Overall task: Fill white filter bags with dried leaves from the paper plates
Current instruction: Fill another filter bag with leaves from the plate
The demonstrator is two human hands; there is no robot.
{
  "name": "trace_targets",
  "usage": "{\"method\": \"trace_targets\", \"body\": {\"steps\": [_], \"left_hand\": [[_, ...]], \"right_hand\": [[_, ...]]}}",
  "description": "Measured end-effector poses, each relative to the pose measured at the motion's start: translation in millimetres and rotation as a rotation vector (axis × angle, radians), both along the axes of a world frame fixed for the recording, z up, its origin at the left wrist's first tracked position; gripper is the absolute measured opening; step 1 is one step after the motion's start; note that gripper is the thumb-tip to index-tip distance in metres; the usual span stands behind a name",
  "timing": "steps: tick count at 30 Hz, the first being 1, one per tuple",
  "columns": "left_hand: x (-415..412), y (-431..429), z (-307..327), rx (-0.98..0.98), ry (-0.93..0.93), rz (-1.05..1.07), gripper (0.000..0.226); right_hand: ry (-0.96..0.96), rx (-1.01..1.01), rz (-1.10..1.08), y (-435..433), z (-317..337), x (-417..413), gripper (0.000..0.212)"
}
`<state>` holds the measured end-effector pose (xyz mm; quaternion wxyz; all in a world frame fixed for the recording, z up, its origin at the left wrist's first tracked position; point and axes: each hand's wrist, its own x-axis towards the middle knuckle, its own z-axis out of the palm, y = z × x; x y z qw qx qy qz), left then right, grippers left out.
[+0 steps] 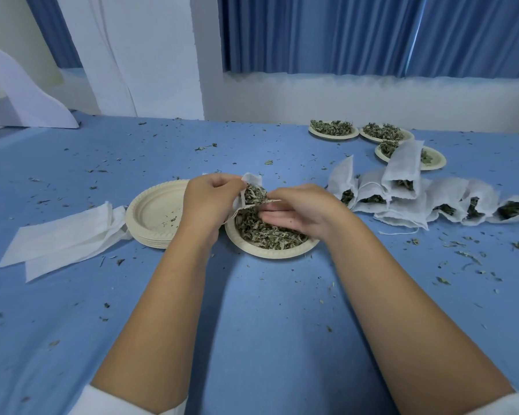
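While the left hand point(210, 199) pinched the rim of a white filter bag point(252, 188) and held it open above a paper plate point(282, 253) of dried leaves point(267, 232), the right hand point(300, 209) met it at the bag's mouth. Its fingers lay fairly straight over the leaves; whether it nipped the rim or pushed leaves in could not be told. Green showed at the bag's opening, so it looked partly filled.

Judging by the blue table point(267, 319), the work was well advanced but unfinished. A row of filled bags point(450, 202) lay to the right with mouths not drawn closed, and one more bag point(402, 166) leaned on a far plate point(436, 161). A stack of emptied plates point(150, 218) sat just left of the working plate.

What remained was a few flat empty bags point(60, 239) at the left, the working plate's leaves, and two heaped plates point(333, 129) at the far right.

No brand, label or writing could be read anywhere.
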<state>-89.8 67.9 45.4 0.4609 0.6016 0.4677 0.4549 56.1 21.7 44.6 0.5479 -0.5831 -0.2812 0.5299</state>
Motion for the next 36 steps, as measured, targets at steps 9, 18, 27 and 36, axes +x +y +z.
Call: {"method": "trace_targets", "body": {"steps": [9,18,27,36], "left_hand": [[1.9,1.4,-4.5,0.058,0.053,-0.02,0.016],[2.6,0.5,-3.8,0.014,0.015,-0.07,0.009],[0.4,0.8,0.2,-0.002,-0.008,-0.011,0.011],[2.3,-8.8,7.1,-0.069,-0.011,-0.198,0.013]], "right_hand": [[0.033,0.144,-0.08,1.5,0.3,-1.3,0.002],[-0.109,0.184,0.035,-1.2,1.3,-19.0,0.02],[-0.551,0.218,-0.176,-0.7,-2.4,-14.5,0.015],[-0.223,0.268,0.032,6.4,-15.6,-13.9,0.006]]}}
